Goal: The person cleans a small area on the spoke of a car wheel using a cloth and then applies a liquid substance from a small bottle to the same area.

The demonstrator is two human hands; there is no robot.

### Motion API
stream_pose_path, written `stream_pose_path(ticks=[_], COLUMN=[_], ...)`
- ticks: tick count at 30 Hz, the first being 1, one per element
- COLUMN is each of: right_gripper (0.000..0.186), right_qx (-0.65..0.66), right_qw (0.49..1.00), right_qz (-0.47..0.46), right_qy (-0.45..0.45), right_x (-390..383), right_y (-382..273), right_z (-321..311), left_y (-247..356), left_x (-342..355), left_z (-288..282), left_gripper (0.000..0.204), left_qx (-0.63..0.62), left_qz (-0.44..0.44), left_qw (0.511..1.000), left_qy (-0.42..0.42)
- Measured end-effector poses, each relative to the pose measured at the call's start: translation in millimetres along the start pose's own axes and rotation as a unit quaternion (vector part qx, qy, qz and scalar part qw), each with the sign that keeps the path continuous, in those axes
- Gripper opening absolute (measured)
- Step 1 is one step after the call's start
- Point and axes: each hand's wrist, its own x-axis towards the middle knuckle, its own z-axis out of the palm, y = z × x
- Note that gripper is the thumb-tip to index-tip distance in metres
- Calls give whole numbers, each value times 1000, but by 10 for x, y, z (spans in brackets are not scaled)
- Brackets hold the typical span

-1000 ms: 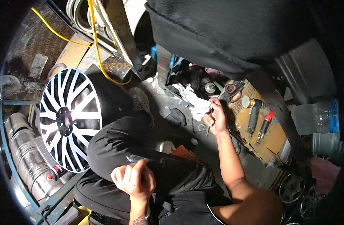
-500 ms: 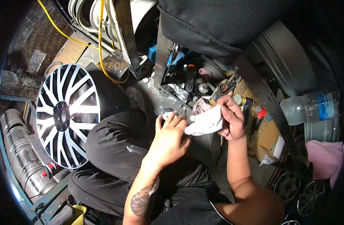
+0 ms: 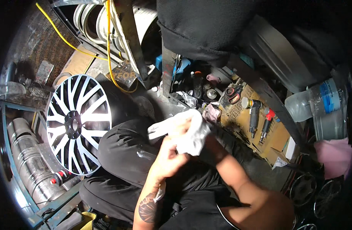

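Observation:
A crumpled white cloth hangs in front of my lap, draped between my two hands, with a flap stretching out to the left. My left hand is closed on it, the thumb showing below while the cloth covers most of the fingers. Behind the cloth, in shadow, my right hand is close against it; its fingers are hidden. A black wheel with bright white spokes stands tilted at the left, beside my bent knee and apart from both hands.
At the right, a cardboard sheet bears two air tools and a roll of tape. Plastic bottles and a pink cloth are farther right. A yellow hose hangs at upper left; a metal cylinder lies beyond the wheel.
My right hand has moved left and down with the cloth. The cloth now covers my left fingers, which were bare and apart before. The whole view has shifted slightly.

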Motion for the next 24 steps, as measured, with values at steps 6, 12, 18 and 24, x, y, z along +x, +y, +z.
stream_pose_path(ticks=[6, 12, 18, 24], right_gripper=[23, 18, 22, 21], right_qx=[456, 316, 283, 309], right_qw=[860, 930, 925, 917], right_qz=[69, -169, -219, -219], right_qy=[-218, -82, -130, -126], right_x=[441, -65, -556, -662], right_y=[126, -905, -1267, -1278], right_z=[44, -474, -521, -349], left_y=[-11, -12, 43, -45], left_x=[82, 17, 195, 165], left_z=[170, 119, 115, 18], left_gripper=[38, 40, 51, 20], left_qx=[407, 346, -125, -146], left_qz=[67, -31, -25, -46], left_qw=[893, 933, 982, 957], left_qy=[-178, -98, 143, 248])
